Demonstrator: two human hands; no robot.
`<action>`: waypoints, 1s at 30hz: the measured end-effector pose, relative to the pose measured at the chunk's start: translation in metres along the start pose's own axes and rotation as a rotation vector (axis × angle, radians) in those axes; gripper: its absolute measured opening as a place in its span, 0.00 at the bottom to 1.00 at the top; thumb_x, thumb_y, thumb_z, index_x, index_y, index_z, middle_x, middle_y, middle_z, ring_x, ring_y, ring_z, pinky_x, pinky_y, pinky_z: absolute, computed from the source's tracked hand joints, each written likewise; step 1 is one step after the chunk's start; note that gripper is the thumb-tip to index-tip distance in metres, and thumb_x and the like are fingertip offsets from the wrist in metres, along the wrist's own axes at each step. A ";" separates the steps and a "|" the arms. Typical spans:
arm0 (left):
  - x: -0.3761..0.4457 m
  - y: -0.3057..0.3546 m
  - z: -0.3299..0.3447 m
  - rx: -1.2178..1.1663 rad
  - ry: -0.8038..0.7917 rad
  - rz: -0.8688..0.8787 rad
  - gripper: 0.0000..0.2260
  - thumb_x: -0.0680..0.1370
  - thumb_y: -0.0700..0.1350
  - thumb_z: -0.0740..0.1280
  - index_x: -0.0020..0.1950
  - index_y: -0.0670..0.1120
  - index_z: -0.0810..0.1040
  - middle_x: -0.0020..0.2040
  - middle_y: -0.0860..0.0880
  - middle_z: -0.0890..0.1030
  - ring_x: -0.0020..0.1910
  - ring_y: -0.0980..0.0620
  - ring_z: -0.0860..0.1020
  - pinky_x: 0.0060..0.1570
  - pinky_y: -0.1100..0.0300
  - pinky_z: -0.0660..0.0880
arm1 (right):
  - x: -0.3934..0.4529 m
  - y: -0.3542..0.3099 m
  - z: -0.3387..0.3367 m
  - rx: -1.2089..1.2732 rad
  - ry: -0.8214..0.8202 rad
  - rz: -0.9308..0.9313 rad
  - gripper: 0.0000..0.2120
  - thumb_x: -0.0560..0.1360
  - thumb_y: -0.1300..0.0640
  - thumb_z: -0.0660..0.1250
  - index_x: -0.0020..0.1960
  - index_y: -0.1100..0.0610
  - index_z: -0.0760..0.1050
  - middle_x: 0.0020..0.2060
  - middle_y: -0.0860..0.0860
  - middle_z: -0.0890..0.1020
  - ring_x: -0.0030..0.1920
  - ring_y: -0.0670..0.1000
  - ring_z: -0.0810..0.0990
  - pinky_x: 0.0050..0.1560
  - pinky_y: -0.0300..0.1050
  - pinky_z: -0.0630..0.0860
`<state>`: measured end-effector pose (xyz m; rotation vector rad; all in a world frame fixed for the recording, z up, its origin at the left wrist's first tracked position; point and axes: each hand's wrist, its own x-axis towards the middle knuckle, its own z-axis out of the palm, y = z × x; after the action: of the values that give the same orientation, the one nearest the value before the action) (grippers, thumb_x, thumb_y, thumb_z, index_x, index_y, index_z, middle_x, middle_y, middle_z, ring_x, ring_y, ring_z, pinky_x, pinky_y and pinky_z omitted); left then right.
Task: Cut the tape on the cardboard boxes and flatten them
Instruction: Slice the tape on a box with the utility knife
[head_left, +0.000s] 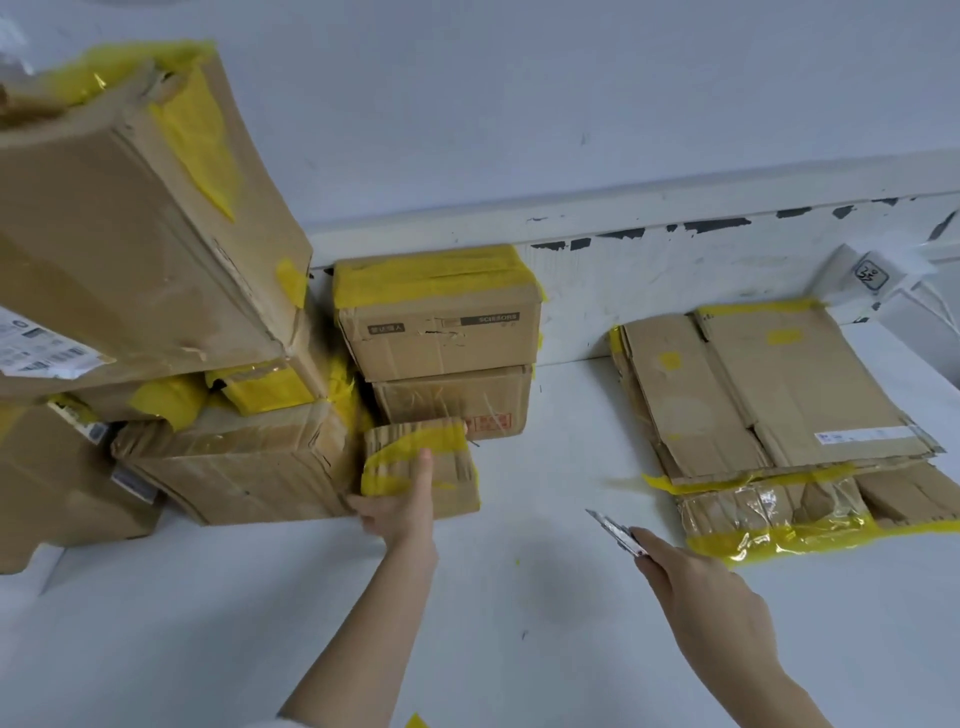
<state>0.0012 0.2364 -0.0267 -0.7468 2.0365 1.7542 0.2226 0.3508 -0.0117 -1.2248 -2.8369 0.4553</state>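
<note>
Two hands busy: left hand (402, 506) grips small box (421, 470) at front of box pile (218, 364), on white tabletop (519, 597); right hand (701, 582) clenched round utility knife (615, 532), blade bare, clear of cardboard; flattened stack (769, 405) lies right; small box looks light, crumpled, soft-walled; yellow tape (410, 457) likely slick; best held by stiff corners, fingers away from cut line

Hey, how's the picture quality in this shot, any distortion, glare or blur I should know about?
Head view: wide-angle bending curves the tall box at left and the wall ledge; glare glints on clear tape over the flattened cardboard; the cutter blade in the right hand is slightly smeared; lighting is soft and even, shadows faint.
</note>
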 end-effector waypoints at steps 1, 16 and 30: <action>0.006 0.002 0.003 -0.060 0.025 -0.069 0.47 0.68 0.56 0.74 0.77 0.48 0.48 0.74 0.41 0.57 0.71 0.39 0.61 0.65 0.40 0.65 | 0.000 0.000 0.001 0.025 0.002 0.012 0.13 0.81 0.45 0.48 0.65 0.34 0.62 0.44 0.41 0.77 0.39 0.48 0.71 0.36 0.40 0.69; 0.020 0.000 -0.057 0.235 -0.700 0.330 0.30 0.76 0.37 0.67 0.73 0.52 0.57 0.62 0.52 0.75 0.56 0.58 0.76 0.58 0.60 0.73 | 0.027 -0.037 -0.009 0.893 -0.101 0.087 0.14 0.80 0.59 0.57 0.50 0.40 0.74 0.34 0.44 0.83 0.19 0.45 0.68 0.21 0.35 0.64; -0.025 -0.018 -0.056 1.288 -0.748 0.846 0.31 0.77 0.39 0.58 0.77 0.54 0.50 0.76 0.57 0.56 0.73 0.54 0.57 0.70 0.61 0.54 | 0.007 -0.031 0.019 0.619 -0.336 0.043 0.18 0.81 0.57 0.55 0.67 0.39 0.65 0.24 0.47 0.74 0.23 0.44 0.75 0.29 0.35 0.70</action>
<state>0.0360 0.1835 -0.0167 1.0755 2.3258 0.4033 0.1933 0.3304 -0.0225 -1.1511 -2.5587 1.5227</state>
